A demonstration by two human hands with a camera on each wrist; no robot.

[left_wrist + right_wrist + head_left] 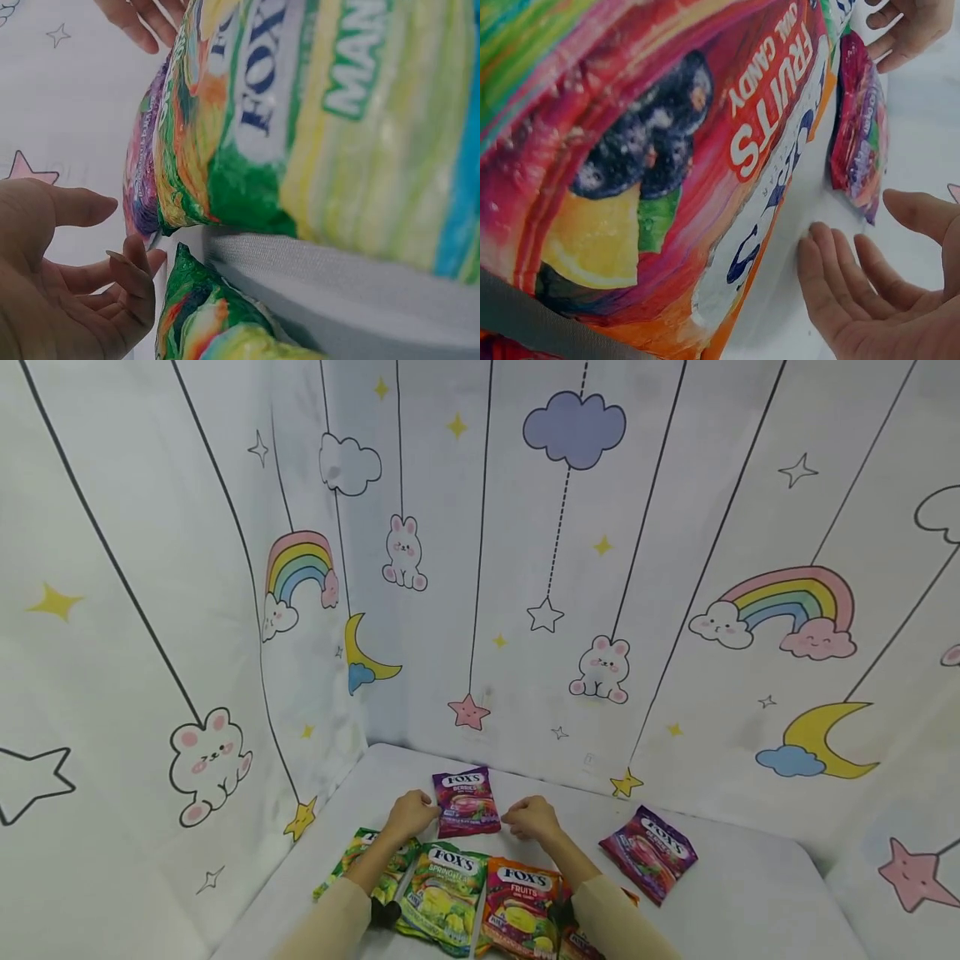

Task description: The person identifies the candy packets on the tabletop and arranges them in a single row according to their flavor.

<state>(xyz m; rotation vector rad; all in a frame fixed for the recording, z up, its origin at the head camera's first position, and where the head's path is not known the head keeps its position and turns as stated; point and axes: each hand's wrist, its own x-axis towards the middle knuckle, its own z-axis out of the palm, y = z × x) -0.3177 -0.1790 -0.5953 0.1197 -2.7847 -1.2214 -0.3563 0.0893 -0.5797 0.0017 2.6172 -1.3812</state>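
A purple Fox's Berries candy bag (pixel 467 803) lies face up between the two hands in the head view. My left hand (pixel 412 816) is at its left edge, fingers loosely bent; whether they touch it is unclear. In the left wrist view, that hand (pixel 71 277) has its thumb apart from its fingers, with the purple bag (pixel 141 161) partly hidden. On the other side is my right hand (pixel 532 819). The right wrist view shows this hand (pixel 885 281) with fingers spread from the thumb and a gap to the purple bag (pixel 860 124). Neither hand holds anything.
Nearer than the hands lie a green Spring Tea bag (pixel 444 897), a red-orange Fruits bag (pixel 520 910) and more bags partly under the forearms. Another purple Berries bag (pixel 649 853) lies to the right. A patterned wall cloth (pixel 517 527) stands behind the white table (pixel 750 893).
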